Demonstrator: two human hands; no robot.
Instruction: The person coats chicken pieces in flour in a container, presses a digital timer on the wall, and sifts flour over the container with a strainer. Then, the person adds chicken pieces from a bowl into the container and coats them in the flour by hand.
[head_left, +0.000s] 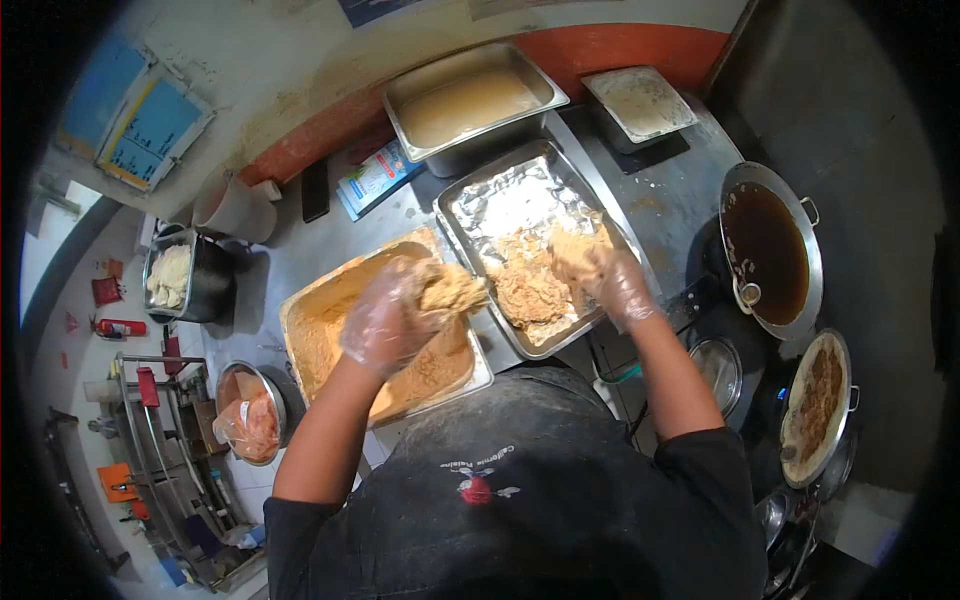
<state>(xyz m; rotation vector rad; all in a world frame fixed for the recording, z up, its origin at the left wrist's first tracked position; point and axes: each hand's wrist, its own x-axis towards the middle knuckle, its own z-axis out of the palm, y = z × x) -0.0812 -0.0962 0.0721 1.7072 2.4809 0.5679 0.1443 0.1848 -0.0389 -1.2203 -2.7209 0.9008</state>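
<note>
My left hand (383, 318), in a clear plastic glove, is closed around a breaded chicken piece (453, 290) with a shaggy, crumbly coat. It hovers over the right side of a pan (480, 376) of orange-tan breading flour (425, 368). Also gloved, my right hand (624, 288) grips another breaded chicken piece (577, 250) above the right side of a shallow metal tray (452, 214). More coated pieces (530, 292) lie heaped in the tray's near half. Its far half shows shiny bare metal.
Behind the tray stands a deep steel pan (470, 105) of cloudy liquid. To the right are a wok (765, 250) of dark oil and a pan (815, 410) with browned food. At left sit a bowl with bagged raw meat (250, 425), a dough container (172, 278) and a phone (315, 192).
</note>
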